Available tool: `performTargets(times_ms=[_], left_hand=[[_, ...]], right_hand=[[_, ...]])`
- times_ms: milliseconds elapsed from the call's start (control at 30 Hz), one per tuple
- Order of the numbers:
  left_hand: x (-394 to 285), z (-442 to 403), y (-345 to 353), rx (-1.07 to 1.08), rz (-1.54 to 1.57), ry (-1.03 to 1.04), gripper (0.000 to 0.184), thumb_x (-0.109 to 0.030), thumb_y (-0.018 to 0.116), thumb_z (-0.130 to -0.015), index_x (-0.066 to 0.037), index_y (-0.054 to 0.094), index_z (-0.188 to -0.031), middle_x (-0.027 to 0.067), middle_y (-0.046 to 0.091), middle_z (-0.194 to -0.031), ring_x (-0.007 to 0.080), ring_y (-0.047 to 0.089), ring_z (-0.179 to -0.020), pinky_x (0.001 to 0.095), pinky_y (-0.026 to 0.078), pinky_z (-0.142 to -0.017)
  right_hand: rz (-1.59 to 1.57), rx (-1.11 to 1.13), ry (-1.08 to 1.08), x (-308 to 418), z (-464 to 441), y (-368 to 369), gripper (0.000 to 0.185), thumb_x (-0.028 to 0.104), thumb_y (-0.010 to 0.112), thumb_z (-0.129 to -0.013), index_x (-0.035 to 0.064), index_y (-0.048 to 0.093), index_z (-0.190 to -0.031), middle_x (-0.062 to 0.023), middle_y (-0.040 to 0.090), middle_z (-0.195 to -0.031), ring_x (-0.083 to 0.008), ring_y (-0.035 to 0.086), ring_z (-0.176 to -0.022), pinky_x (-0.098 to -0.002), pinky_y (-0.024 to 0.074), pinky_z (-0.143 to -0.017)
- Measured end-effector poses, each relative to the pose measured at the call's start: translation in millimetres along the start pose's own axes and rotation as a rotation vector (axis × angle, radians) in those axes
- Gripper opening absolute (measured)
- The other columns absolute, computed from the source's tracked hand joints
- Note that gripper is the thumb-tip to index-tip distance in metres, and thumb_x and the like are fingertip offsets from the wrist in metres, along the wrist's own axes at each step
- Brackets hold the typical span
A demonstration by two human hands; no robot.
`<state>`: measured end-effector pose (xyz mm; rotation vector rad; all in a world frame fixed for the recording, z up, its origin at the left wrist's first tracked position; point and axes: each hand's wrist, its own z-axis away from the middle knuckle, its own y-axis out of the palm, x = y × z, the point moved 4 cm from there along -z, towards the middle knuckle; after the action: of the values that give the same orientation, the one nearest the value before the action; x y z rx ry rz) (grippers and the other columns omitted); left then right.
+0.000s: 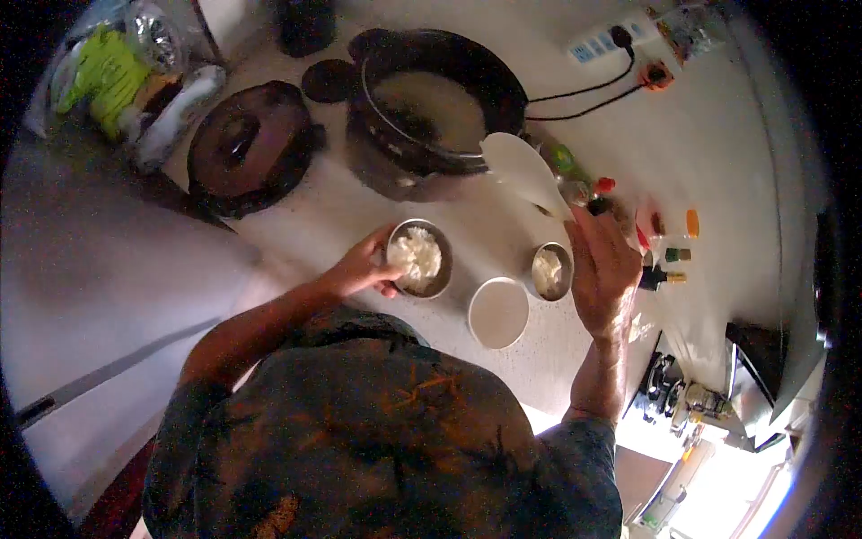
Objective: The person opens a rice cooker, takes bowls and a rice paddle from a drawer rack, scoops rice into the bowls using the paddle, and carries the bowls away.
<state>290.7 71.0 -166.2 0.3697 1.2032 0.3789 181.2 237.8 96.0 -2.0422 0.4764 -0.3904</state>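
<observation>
A metal bowl (pixel 444 277) of white rice (pixel 422 253) is in my left hand (pixel 368 265), whose fingers wrap its left side with the thumb over the rim. My right hand (pixel 609 265) grips the narrow end of a white rice paddle (pixel 521 169). The paddle's broad blade reaches up to the near right rim of a large dark pot (pixel 512 90). Some pale contents show in the pot, too dim to name. A second, smaller metal bowl (pixel 566 287) with white food sits just left of my right wrist. Between the two bowls and nearer my body stands a white bowl (pixel 499 314).
A dark round lid (pixel 260 148) lies left of the pot. Plastic bags (pixel 117 81) fill the far left corner. Small bottles (pixel 664 278) and jars line the right side. Black cables run from the pot's side to a power strip (pixel 597 43).
</observation>
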Motion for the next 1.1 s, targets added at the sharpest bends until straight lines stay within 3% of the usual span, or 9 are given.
performTargets(times_ms=[133,167,400,467,533,600,833,1067,1100], left_hand=[[10,-42,18,0.037,-0.077,-0.056,0.073,-0.009,0.062,-0.074,-0.007,0.02,-0.134,0.0114,0.043,-0.119,0.0207,0.054,-0.09,0.0292,0.054,-0.06],[8,-48,26,0.038,-0.148,0.029,0.081,-0.03,0.068,-0.074,-0.006,0.02,-0.135,0.0135,0.04,-0.126,0.023,0.045,-0.108,0.0331,0.042,-0.087],[43,-123,46,-0.023,-0.412,0.059,0.096,-0.047,0.068,-0.069,0.0,0.018,-0.135,0.0188,0.027,-0.135,0.0276,0.035,-0.118,0.0355,0.03,-0.098],[67,-142,33,-0.319,-0.873,0.425,0.092,-0.049,0.067,-0.07,0.001,0.022,-0.133,0.0192,0.049,-0.113,0.0258,0.054,-0.094,0.0351,0.046,-0.08],[56,-117,44,-0.139,-0.59,-0.214,0.08,-0.051,0.065,-0.071,0.001,0.037,-0.125,0.0113,0.058,-0.077,0.0193,0.059,-0.061,0.029,0.05,-0.051],[74,-99,71,0.087,-0.547,-0.319,0.06,-0.05,0.062,-0.073,0.003,0.052,-0.099,0.0056,0.052,-0.06,0.0144,0.056,-0.046,0.0254,0.048,-0.039],[125,-93,114,0.24,-0.152,-0.483,0.036,-0.011,0.059,-0.072,0.011,0.046,-0.097,0.015,0.058,-0.079,0.0206,0.061,-0.058,0.0292,0.055,-0.047],[52,-24,53,0.145,0.08,-0.379,0.028,-0.004,0.055,-0.069,0.014,0.049,-0.09,0.0171,0.057,-0.072,0.0235,0.06,-0.053,0.0309,0.054,-0.045],[37,-13,44,0.111,0.094,-0.39,0.029,-0.004,0.055,-0.069,0.014,0.05,-0.091,0.0172,0.057,-0.074,0.0235,0.061,-0.055,0.03,0.054,-0.047]], right_hand=[[-0.083,0.026,0.189,-11,14,0,0.017,0.001,0.057,-0.079,0.0006,0.059,-0.096,-0.0126,0.057,-0.076,-0.0254,0.056,-0.061,-0.0302,0.0449,-0.055],[-0.057,0.041,0.179,-11,16,-2,0.017,0.002,0.057,-0.08,0.0012,0.06,-0.096,-0.013,0.057,-0.077,-0.0255,0.057,-0.062,-0.0306,0.0453,-0.056],[-0.014,0.088,0.191,-35,37,0,0.016,0.004,0.056,-0.081,0.0026,0.06,-0.096,-0.0142,0.059,-0.082,-0.026,0.06,-0.068,-0.0306,0.047,-0.059],[0.007,0.075,0.193,-39,40,-1,0.015,0.004,0.057,-0.081,0.0024,0.06,-0.096,-0.0138,0.059,-0.082,-0.0256,0.06,-0.069,-0.0304,0.047,-0.06],[0.027,0.06,0.193,-46,42,0,0.015,0.004,0.057,-0.081,0.0022,0.06,-0.096,-0.0134,0.06,-0.082,-0.0251,0.06,-0.069,-0.0302,0.047,-0.06],[0.042,-0.037,0.123,-55,42,2,0.015,0.005,0.057,-0.081,0.002,0.06,-0.096,-0.0136,0.059,-0.08,-0.0238,0.059,-0.067,-0.0298,0.0464,-0.059],[-0.088,-0.032,-0.045,-64,-19,33,0.015,0.008,0.059,-0.079,0.0009,0.061,-0.092,-0.0143,0.059,-0.074,-0.0261,0.056,-0.063,-0.0308,0.044,-0.059],[0.065,0.047,-0.385,-74,-79,105,0.016,0.014,0.055,-0.08,0.0001,0.061,-0.082,-0.0159,0.06,-0.077,-0.0338,0.058,-0.067,-0.0381,0.0469,-0.06],[0.21,0.312,-0.271,-80,-90,125,0.015,0.014,0.053,-0.081,0.0007,0.061,-0.081,-0.0166,0.06,-0.08,-0.0342,0.059,-0.072,-0.0394,0.0471,-0.063]])
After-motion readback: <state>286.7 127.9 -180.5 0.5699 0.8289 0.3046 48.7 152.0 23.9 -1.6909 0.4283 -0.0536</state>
